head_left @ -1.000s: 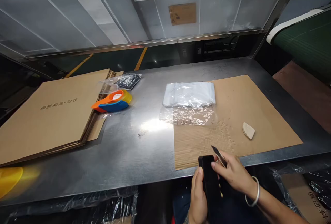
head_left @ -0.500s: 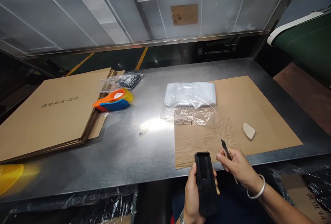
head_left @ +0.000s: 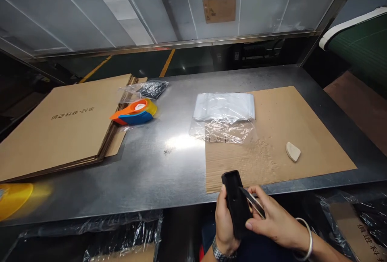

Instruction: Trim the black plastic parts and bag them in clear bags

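My left hand (head_left: 224, 222) grips a long black case (head_left: 235, 201) upright at the near edge of the steel table (head_left: 157, 165), its hollow side facing me. My right hand (head_left: 270, 221), with a silver bangle on the wrist, pinches a thin blade (head_left: 251, 200) and lays its tip against the right side of the black case. Both hands hover just in front of a flat cardboard sheet (head_left: 281, 133).
A stack of clear plastic bags (head_left: 224, 115) lies on the cardboard's far left corner, a pale wedge-shaped stone (head_left: 293, 151) to the right. An orange-and-blue tape dispenser (head_left: 134, 113) and a bagged dark item (head_left: 149, 88) sit beside a pile of flat cartons (head_left: 63, 125). A yellow object (head_left: 13, 199) is at the left edge.
My right hand swung the blade away from the case, then brought it back down against the case's right side. My left hand lifted the case slightly and tilted it left.
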Demonstrator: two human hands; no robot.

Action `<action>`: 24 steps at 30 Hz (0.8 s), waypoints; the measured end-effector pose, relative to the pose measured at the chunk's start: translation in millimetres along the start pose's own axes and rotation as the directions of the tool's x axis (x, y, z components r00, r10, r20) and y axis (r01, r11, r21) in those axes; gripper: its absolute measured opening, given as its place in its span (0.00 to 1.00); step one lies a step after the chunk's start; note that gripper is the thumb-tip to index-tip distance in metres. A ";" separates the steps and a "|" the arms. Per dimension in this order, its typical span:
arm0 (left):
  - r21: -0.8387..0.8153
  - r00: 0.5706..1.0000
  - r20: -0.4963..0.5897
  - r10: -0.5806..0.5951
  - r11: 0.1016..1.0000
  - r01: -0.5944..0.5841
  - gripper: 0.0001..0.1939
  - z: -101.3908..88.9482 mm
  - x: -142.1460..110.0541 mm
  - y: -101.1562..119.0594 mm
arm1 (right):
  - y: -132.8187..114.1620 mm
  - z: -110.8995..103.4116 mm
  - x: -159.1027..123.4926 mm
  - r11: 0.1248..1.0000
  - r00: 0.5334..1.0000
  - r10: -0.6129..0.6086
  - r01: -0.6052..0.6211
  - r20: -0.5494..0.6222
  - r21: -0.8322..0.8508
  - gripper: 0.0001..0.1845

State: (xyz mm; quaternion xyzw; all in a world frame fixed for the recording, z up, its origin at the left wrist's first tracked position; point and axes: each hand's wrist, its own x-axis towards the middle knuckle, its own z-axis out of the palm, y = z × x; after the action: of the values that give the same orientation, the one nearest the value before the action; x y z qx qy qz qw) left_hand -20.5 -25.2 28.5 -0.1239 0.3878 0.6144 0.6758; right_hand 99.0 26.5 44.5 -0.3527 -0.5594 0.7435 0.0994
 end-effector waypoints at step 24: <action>0.120 0.987 0.151 -0.054 0.992 0.035 0.28 -4.2 0.2 6.3 | -4.1 -25.4 19.3 0.920 0.880 -0.244 0.077 -0.407 -0.385 0.18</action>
State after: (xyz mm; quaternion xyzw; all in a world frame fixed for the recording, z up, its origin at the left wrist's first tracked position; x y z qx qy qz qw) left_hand -28.0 -26.4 27.5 -0.0449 0.3666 0.5832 0.7235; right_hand 100.0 57.7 37.1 -0.4778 -0.6748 0.5169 0.2218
